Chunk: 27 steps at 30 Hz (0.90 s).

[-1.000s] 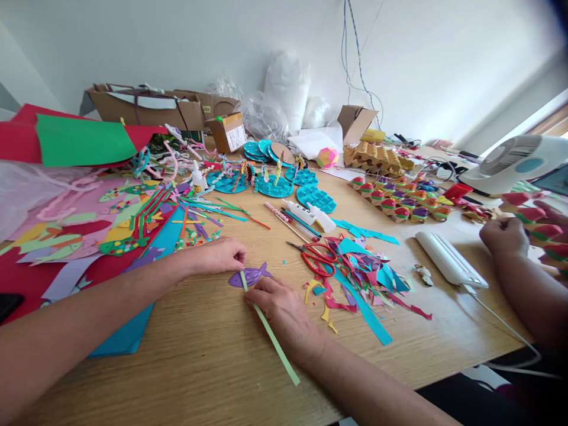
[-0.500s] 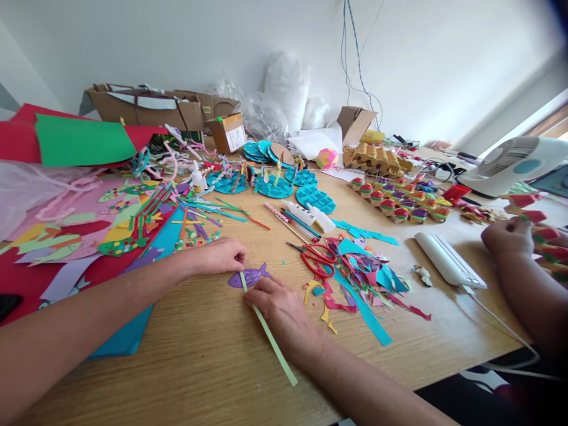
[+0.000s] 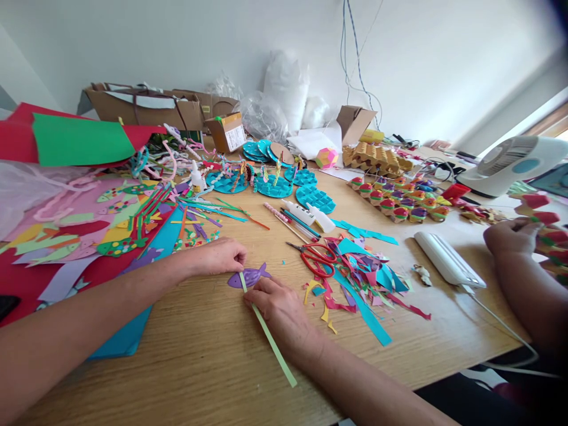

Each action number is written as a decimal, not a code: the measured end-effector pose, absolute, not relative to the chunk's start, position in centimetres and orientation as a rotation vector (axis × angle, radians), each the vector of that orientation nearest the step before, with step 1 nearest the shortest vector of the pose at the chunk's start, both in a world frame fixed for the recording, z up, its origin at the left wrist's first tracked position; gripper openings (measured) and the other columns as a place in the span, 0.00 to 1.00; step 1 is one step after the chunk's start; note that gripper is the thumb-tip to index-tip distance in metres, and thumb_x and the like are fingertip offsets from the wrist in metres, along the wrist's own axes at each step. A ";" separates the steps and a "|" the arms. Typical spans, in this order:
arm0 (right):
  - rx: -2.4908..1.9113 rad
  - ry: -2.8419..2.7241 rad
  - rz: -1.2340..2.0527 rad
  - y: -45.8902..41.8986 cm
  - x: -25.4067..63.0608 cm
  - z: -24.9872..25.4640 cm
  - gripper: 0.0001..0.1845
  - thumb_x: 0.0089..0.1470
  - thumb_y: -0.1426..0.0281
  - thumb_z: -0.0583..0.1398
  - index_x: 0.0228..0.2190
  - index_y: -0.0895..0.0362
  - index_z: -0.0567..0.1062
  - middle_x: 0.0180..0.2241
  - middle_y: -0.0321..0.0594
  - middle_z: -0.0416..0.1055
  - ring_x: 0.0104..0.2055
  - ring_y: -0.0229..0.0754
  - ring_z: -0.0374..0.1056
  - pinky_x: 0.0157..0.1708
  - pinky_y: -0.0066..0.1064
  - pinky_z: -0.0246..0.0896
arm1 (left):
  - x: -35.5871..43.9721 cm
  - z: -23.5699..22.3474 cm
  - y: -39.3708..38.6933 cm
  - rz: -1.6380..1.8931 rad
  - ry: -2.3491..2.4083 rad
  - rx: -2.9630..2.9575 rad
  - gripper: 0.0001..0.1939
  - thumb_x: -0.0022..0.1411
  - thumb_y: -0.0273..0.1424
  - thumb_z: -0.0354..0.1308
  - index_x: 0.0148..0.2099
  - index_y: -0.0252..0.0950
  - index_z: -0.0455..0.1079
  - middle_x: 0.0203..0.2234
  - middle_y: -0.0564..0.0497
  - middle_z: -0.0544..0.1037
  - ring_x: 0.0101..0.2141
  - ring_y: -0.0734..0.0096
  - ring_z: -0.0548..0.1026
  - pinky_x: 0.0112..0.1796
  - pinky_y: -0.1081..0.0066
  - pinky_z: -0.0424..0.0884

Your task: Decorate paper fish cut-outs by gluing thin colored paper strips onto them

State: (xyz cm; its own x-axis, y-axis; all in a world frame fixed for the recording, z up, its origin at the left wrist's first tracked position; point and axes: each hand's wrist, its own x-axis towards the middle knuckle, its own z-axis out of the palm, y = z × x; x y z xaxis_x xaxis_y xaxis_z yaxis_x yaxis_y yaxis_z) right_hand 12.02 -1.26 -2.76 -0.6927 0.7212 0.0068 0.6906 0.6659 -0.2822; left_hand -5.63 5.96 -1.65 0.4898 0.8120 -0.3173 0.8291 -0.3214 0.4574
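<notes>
A purple paper fish [image 3: 252,276] lies flat on the wooden table [image 3: 199,367], its tail to the right. Across its body runs a long pale green paper strip [image 3: 271,340], which slants down toward the table's near edge. My left hand [image 3: 225,255] is closed at the strip's top end, just above the fish, with its fingertips pinched there. Beside the fish's lower right side, my right hand [image 3: 281,310] is closed on the strip, its fingers touching the paper near the fish. The fingertips of this hand are partly hidden.
Red scissors [image 3: 317,259] lie beside a heap of paper scraps [image 3: 368,275]. Glue bottles [image 3: 302,213] and blue round pieces [image 3: 275,186] stand farther back. Decorated paper fish [image 3: 122,245] cover the left side. At right, a co-worker's hand [image 3: 510,236] holds a painted egg carton near a white power bank [image 3: 448,260].
My hands, the fish and the strip stay in place. At the right, the co-worker's hand and painted egg carton have shifted slightly.
</notes>
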 end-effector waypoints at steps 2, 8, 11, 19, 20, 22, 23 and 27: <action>-1.171 -2.764 0.390 -1.3 12.0 -2.7 0.08 0.56 0.72 0.54 0.32 0.55 0.74 0.36 0.37 0.70 0.41 0.40 0.63 0.37 0.26 0.57 | -5.6 -1.6 5.9 -0.043 1.353 2.173 0.06 0.47 0.28 0.50 0.25 0.35 0.68 0.19 0.56 0.69 0.22 0.74 0.66 0.21 0.77 0.55; -1.181 -2.759 0.383 -1.3 12.0 -2.7 0.08 0.56 0.72 0.54 0.31 0.55 0.74 0.35 0.37 0.70 0.41 0.40 0.63 0.37 0.26 0.56 | -5.6 -1.5 5.9 -0.054 1.361 2.190 0.06 0.47 0.28 0.50 0.26 0.35 0.69 0.19 0.56 0.70 0.23 0.74 0.66 0.21 0.77 0.55; -1.175 -2.753 0.376 -1.3 12.0 -2.8 0.08 0.56 0.72 0.54 0.31 0.55 0.74 0.35 0.37 0.70 0.41 0.40 0.63 0.37 0.26 0.56 | -5.5 -1.5 6.0 -0.057 1.358 2.199 0.06 0.47 0.28 0.50 0.26 0.35 0.69 0.19 0.56 0.70 0.23 0.74 0.66 0.21 0.77 0.55; -1.175 -2.752 0.376 -1.3 12.0 -3.1 0.08 0.56 0.72 0.54 0.32 0.55 0.74 0.35 0.38 0.69 0.42 0.41 0.63 0.36 0.27 0.57 | -5.6 -1.5 6.0 -0.060 1.356 2.208 0.06 0.47 0.29 0.50 0.26 0.35 0.68 0.20 0.56 0.70 0.23 0.74 0.66 0.21 0.77 0.55; -1.174 -2.751 0.377 -1.3 12.0 -3.1 0.08 0.56 0.72 0.54 0.32 0.55 0.74 0.35 0.38 0.69 0.42 0.40 0.63 0.36 0.27 0.57 | -5.6 -1.5 5.9 -0.055 1.354 2.209 0.06 0.48 0.29 0.50 0.26 0.35 0.68 0.20 0.56 0.70 0.23 0.74 0.66 0.21 0.77 0.56; -1.166 -2.750 0.377 -1.4 12.0 -3.0 0.08 0.56 0.72 0.54 0.32 0.55 0.74 0.35 0.38 0.69 0.42 0.40 0.63 0.37 0.27 0.57 | -5.6 -1.4 5.8 -0.047 1.344 2.214 0.06 0.48 0.29 0.50 0.27 0.35 0.68 0.20 0.56 0.70 0.23 0.74 0.66 0.21 0.77 0.56; -1.160 -2.750 0.377 -1.4 12.0 -2.9 0.08 0.56 0.72 0.54 0.32 0.55 0.74 0.35 0.38 0.69 0.42 0.40 0.63 0.37 0.27 0.57 | -5.6 -1.4 5.8 -0.046 1.336 2.216 0.06 0.48 0.29 0.50 0.27 0.36 0.68 0.20 0.56 0.69 0.23 0.74 0.66 0.21 0.77 0.55; -1.151 -2.755 0.367 -1.4 12.0 -3.0 0.08 0.56 0.72 0.54 0.31 0.56 0.73 0.36 0.37 0.69 0.41 0.40 0.62 0.38 0.27 0.56 | -5.6 -1.3 5.8 -0.055 1.324 2.229 0.06 0.48 0.29 0.49 0.27 0.36 0.68 0.20 0.56 0.70 0.23 0.74 0.66 0.21 0.77 0.55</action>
State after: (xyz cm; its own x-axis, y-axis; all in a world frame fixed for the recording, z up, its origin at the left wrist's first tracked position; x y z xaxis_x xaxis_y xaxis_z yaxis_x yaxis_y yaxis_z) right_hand 11.97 -1.41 -2.98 -0.6998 0.7137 0.0291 0.6813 0.6791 -0.2732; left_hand -5.63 5.84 -1.27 0.5159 0.8024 -0.3001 0.8245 -0.3700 0.4280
